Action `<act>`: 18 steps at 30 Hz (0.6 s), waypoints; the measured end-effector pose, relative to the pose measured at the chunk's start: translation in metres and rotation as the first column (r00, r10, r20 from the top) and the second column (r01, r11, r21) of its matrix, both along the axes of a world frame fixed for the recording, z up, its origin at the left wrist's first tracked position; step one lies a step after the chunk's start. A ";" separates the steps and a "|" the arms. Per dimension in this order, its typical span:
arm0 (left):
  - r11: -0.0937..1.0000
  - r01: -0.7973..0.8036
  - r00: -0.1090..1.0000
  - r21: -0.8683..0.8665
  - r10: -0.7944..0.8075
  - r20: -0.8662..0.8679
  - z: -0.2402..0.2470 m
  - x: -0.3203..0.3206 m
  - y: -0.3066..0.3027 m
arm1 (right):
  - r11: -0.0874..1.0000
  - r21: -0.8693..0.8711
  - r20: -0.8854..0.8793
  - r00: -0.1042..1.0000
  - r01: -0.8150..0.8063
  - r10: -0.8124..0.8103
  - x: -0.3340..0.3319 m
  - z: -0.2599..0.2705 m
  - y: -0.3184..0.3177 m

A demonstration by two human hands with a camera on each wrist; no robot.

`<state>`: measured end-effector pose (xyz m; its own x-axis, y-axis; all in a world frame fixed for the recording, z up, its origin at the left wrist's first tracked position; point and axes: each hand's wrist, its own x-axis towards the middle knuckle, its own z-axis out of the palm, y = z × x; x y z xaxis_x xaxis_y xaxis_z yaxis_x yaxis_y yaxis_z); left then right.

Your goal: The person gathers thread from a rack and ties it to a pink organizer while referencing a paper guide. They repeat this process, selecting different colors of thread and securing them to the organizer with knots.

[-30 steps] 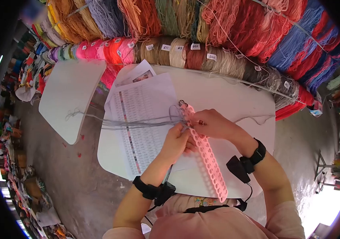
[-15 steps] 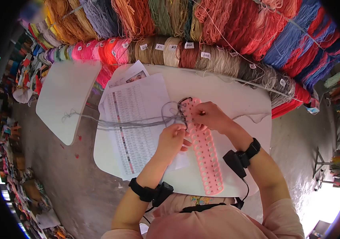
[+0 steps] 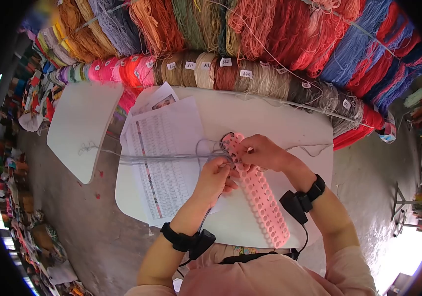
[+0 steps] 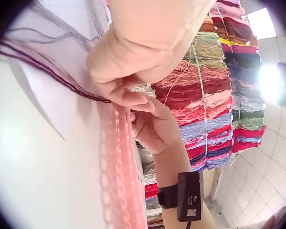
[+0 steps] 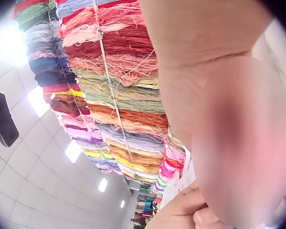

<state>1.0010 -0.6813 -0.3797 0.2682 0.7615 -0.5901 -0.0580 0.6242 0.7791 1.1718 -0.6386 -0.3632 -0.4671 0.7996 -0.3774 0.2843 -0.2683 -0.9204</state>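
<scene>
Strip, long, pink, perforated, seemingly plastic, is gripped near upper end by curled fingers of right hand; thin grey threads are pinched alongside by left hand, above white table. Thread placement seems in hand; steady strip, fine pinch called for.

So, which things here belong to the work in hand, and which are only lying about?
In the work:
left hand
right hand
pink holed strip
grey threads
perhaps the printed chart

Apparently unused:
hanging yarn
labelled bundles
white side panel
</scene>
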 end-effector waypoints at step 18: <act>0.991 -0.099 0.991 0.086 0.091 0.101 -0.013 0.006 -0.002 | 0.984 0.043 -0.013 0.985 -0.172 0.173 0.003 -0.015 0.015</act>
